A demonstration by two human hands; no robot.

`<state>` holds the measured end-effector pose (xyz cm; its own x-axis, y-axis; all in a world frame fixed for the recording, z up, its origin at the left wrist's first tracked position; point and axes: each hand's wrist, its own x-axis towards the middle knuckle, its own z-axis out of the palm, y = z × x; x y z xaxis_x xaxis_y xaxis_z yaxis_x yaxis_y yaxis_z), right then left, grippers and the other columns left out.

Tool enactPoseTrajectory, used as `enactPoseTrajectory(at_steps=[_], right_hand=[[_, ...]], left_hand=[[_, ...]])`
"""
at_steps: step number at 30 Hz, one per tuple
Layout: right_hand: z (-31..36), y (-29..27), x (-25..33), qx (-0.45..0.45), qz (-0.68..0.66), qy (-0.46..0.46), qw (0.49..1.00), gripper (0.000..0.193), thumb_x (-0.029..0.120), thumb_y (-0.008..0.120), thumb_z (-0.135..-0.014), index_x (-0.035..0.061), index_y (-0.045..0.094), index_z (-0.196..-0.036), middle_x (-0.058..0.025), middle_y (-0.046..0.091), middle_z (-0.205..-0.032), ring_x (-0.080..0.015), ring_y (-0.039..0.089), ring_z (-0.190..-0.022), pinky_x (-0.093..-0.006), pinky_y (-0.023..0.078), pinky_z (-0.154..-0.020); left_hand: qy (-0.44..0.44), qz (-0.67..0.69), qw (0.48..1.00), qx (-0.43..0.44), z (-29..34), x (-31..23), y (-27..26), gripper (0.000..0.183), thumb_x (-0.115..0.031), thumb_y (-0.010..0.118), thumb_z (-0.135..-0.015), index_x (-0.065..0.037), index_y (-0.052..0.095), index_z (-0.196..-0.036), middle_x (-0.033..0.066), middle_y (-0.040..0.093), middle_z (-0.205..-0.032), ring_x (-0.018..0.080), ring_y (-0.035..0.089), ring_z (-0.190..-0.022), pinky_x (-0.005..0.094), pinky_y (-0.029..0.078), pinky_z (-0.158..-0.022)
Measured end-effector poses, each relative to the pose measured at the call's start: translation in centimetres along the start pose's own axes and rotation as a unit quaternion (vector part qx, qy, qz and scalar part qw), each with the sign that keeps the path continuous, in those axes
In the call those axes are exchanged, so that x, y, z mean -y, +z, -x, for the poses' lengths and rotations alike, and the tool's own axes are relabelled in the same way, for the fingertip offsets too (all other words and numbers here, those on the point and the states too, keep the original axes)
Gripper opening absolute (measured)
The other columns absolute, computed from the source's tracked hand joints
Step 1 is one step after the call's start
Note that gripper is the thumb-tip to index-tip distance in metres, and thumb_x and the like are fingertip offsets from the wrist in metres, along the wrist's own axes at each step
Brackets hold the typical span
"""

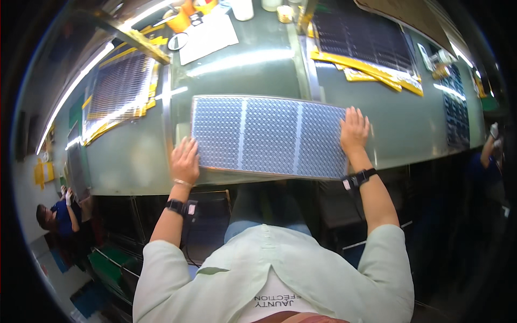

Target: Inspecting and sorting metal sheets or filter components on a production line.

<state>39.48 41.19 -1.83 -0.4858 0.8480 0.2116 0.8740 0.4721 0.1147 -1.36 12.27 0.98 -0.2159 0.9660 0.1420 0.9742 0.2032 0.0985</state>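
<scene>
A long rectangular panel [269, 137] lies in front of me, its blue-grey face covered in a fine repeating pattern and split into three sections by two pale bands. It sits along the near edge of the glossy green worktop [237, 70], its right end slightly lower. My left hand [184, 160] grips the left end of the panel, fingers pointing away from me. At the opposite end, my right hand [354, 129] holds the right edge, fingertips at the far corner. The undersides of both hands and of the panel are hidden.
Dark patterned sheets [366, 40] rest on yellow-edged packs at the far right; a similar stack [121, 86] lies left. White paper [210, 37], a tape roll [178, 41] and an orange container [179, 20] stand at the back. Co-workers [62, 218] are at both sides.
</scene>
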Motion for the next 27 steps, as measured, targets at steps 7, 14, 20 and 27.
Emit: enactPoseTrajectory(at_steps=[7,14,20,27], right_hand=[[0.9,-0.5,0.3,-0.031,-0.062,-0.008,0.998,0.044,0.026,0.047,-0.088,0.0075,0.043,-0.127,-0.0067,0.042,-0.131,-0.0281,0.034,-0.124,-0.0475,0.024,-0.103],[3.6,-2.3,-0.3,-0.018,-0.066,0.007,0.998,0.044,0.025,0.045,-0.088,0.0047,0.043,-0.127,-0.0090,0.039,-0.134,-0.0317,0.032,-0.125,-0.0480,0.023,-0.104],[16.9,-6.6,2.5,0.002,-0.184,0.068,0.980,0.048,0.026,0.054,-0.084,0.0002,0.045,-0.123,-0.0160,0.043,-0.127,-0.0350,0.038,-0.118,-0.0465,0.027,-0.099],[13.5,-5.3,-2.8,0.377,-0.745,0.385,0.394,0.018,0.027,0.057,-0.086,0.0107,0.051,-0.080,0.0037,0.043,-0.056,-0.0078,0.045,-0.050,-0.0229,0.038,-0.047]], left_hand=[[-0.075,-0.006,0.995,-0.059,-11.4,0.8,4.7,0.050,-0.035,0.052,-0.084,-0.006,0.047,-0.125,0.0077,0.043,-0.133,0.0283,0.031,-0.128,0.0488,0.025,-0.101],[-0.144,-0.010,0.987,-0.068,-13.0,-1.1,7.9,0.055,-0.040,0.045,-0.087,-0.013,0.036,-0.135,0.0027,0.030,-0.142,0.0235,0.025,-0.132,0.0528,0.015,-0.105],[-0.191,-0.077,0.977,-0.058,-11.7,1.3,6.3,0.064,-0.046,0.041,-0.087,-0.007,0.030,-0.137,0.0097,0.024,-0.145,0.0248,0.018,-0.135,0.0526,0.012,-0.106],[0.010,0.126,0.983,0.135,1.2,-10.4,1.1,0.036,-0.033,0.051,-0.085,0.000,0.060,-0.075,0.0188,0.060,-0.070,0.0368,0.056,-0.062,0.0421,0.045,-0.061]])
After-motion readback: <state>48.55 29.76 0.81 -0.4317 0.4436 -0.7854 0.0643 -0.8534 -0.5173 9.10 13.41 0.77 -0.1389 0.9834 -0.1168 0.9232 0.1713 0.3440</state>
